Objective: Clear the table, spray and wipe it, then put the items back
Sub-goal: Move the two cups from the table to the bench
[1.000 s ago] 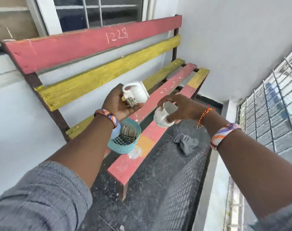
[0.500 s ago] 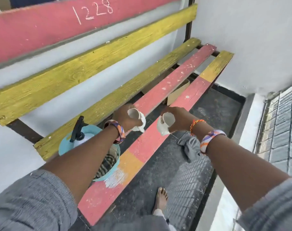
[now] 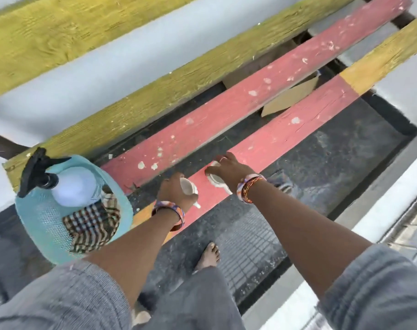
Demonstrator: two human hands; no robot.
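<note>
The left hand (image 3: pixel 176 191) has a grip on a white cup (image 3: pixel 188 186); the right hand (image 3: pixel 229 171) holds a second cup (image 3: pixel 217 181) from above, both over the desk's (image 3: pixel 274 136) near red slat. Far left, a blue basket (image 3: pixel 43 220) holds a spray bottle (image 3: pixel 71 184) and checked cloth (image 3: pixel 93 222).
</note>
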